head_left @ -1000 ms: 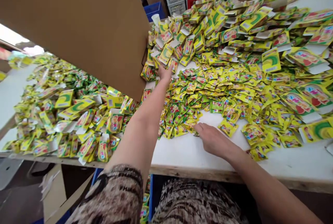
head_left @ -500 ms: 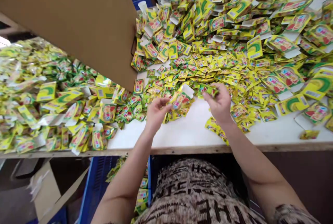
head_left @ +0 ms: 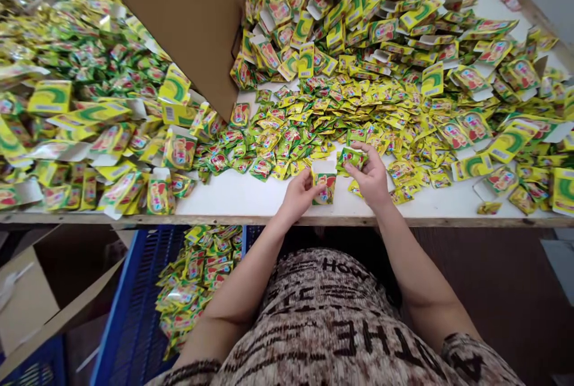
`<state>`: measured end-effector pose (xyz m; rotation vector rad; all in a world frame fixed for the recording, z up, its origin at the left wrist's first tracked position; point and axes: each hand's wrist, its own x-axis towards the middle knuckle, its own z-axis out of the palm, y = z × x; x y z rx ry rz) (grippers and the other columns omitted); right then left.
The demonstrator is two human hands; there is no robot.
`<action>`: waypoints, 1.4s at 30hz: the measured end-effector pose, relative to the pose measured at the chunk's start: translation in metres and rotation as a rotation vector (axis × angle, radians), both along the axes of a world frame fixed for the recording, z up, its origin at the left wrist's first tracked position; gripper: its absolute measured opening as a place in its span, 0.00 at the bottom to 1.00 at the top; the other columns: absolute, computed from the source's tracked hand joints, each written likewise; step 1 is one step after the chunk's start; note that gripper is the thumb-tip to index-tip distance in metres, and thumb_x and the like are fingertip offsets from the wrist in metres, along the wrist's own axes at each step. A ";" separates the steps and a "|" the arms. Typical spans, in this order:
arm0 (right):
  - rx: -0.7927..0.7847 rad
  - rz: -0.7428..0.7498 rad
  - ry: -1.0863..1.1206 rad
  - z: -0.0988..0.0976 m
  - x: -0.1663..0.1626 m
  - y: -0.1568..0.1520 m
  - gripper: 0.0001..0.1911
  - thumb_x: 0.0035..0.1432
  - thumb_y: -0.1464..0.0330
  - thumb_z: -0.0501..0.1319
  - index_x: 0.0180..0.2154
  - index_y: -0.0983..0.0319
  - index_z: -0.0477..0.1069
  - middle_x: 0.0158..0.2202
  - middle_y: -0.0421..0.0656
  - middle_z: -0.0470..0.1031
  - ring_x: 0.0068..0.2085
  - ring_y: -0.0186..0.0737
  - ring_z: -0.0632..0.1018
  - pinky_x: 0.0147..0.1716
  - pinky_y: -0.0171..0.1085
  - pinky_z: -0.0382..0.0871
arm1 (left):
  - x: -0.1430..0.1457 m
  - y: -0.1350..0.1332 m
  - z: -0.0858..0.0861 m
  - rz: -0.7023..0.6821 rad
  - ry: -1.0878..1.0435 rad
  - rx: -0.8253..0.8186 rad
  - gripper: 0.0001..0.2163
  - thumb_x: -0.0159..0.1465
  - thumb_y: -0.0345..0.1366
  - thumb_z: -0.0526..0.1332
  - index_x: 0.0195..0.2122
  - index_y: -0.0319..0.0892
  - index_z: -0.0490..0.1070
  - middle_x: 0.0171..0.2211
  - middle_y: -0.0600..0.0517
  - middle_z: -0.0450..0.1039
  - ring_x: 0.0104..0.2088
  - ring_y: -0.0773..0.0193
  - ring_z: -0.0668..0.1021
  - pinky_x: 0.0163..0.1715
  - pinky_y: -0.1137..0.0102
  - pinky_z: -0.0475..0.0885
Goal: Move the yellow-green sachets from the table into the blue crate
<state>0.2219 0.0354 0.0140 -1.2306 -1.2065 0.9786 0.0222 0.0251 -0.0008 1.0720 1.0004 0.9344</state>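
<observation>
Near the table's front edge, my left hand (head_left: 299, 196) grips a small yellow-green printed box (head_left: 324, 186) with its white flap raised at the top. Just to the right, my right hand (head_left: 371, 178) pinches a green candy packet (head_left: 350, 158) between thumb and fingers. The packet is beside the box's upper end, apart from it. Behind both hands spreads a heap of loose yellow and green packets (head_left: 323, 111). The bare white tabletop (head_left: 233, 195) shows around my left hand.
A tall brown cardboard panel (head_left: 192, 21) divides the table. Many flapped boxes (head_left: 350, 9) are piled behind, with more boxes (head_left: 121, 135) at the left. Below the wooden edge (head_left: 224, 220) stands a blue crate (head_left: 121, 314) holding packets. An open carton (head_left: 31, 290) sits lower left.
The box has turned from tilted to nearly upright and come closer to the table's front edge. My right hand keeps its green packet near the box's opening. The camera view has shifted.
</observation>
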 end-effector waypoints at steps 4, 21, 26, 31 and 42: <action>-0.193 0.160 -0.241 -0.012 0.014 0.002 0.15 0.52 0.63 0.66 0.42 0.59 0.72 0.36 0.39 0.74 0.37 0.39 0.75 0.41 0.39 0.71 | -0.006 0.000 -0.005 0.213 -0.035 -0.006 0.23 0.53 0.43 0.73 0.45 0.40 0.71 0.45 0.46 0.80 0.46 0.57 0.81 0.49 0.62 0.75; -0.461 0.277 -0.635 0.015 0.023 0.008 0.25 0.41 0.63 0.74 0.42 0.61 0.70 0.23 0.31 0.64 0.27 0.34 0.67 0.29 0.34 0.61 | -0.015 -0.002 -0.008 0.177 -0.085 0.017 0.18 0.55 0.45 0.72 0.43 0.41 0.77 0.44 0.48 0.80 0.45 0.58 0.80 0.48 0.65 0.74; -0.542 0.138 -0.940 0.005 0.014 0.016 0.24 0.38 0.62 0.76 0.36 0.62 0.71 0.30 0.38 0.69 0.34 0.40 0.71 0.36 0.37 0.63 | -0.017 -0.005 -0.009 0.157 -0.096 0.021 0.15 0.56 0.44 0.72 0.41 0.42 0.77 0.40 0.50 0.79 0.43 0.58 0.80 0.45 0.67 0.74; -0.529 0.191 -0.896 0.001 0.007 0.021 0.19 0.36 0.66 0.76 0.27 0.61 0.68 0.27 0.36 0.67 0.31 0.36 0.68 0.33 0.36 0.61 | -0.017 -0.007 -0.007 0.165 -0.109 0.013 0.16 0.55 0.45 0.72 0.39 0.42 0.77 0.37 0.51 0.79 0.39 0.59 0.79 0.43 0.67 0.74; 0.130 0.013 -0.358 0.036 -0.024 -0.011 0.16 0.58 0.62 0.63 0.47 0.57 0.66 0.44 0.44 0.73 0.45 0.43 0.77 0.47 0.43 0.72 | -0.016 -0.008 -0.006 0.015 -0.145 0.020 0.17 0.56 0.45 0.70 0.44 0.42 0.79 0.41 0.49 0.81 0.44 0.55 0.80 0.50 0.61 0.74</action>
